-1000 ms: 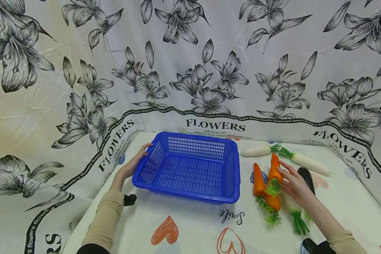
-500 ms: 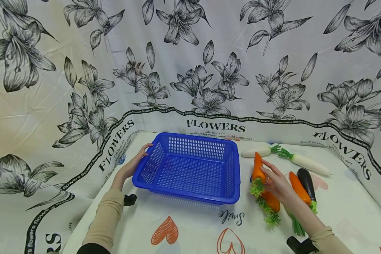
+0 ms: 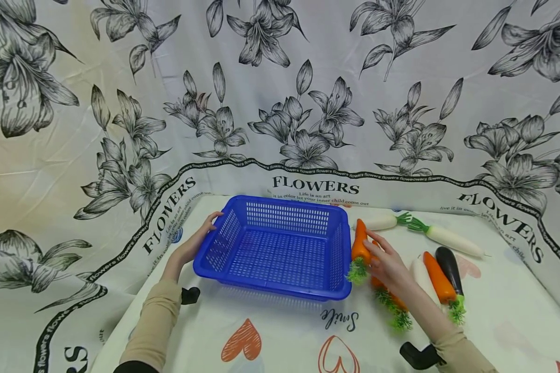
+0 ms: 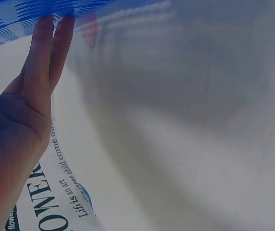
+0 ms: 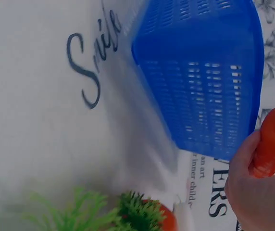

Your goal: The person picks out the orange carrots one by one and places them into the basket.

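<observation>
My left hand [image 3: 197, 243] grips the left rim of a blue plastic basket [image 3: 273, 290]; in the left wrist view its fingers [image 4: 40, 62] lie against the slotted wall. Between its thumb and fingers my right hand [image 3: 389, 264] holds an orange carrot [image 3: 361, 241] with a green leafy top, just beside the basket's right rim. The right wrist view shows this carrot [image 5: 274, 142] in the grasp, near the basket's outer wall [image 5: 200, 96]. Nothing lies inside the basket. Below the right hand are more carrots [image 3: 395, 305], partly hidden by it.
To the right lie a white radish [image 3: 422, 274], another carrot [image 3: 438, 280] and a dark eggplant [image 3: 449, 264]. Two more white radishes, one left [image 3: 382, 223] and one right [image 3: 452, 241], lie farther back. A flower-printed cloth [image 3: 308, 140] hangs behind the table.
My right hand has carried the carrot leftward from among the vegetables to the basket's right rim. The left hand stays on the basket, which has not noticeably moved.
</observation>
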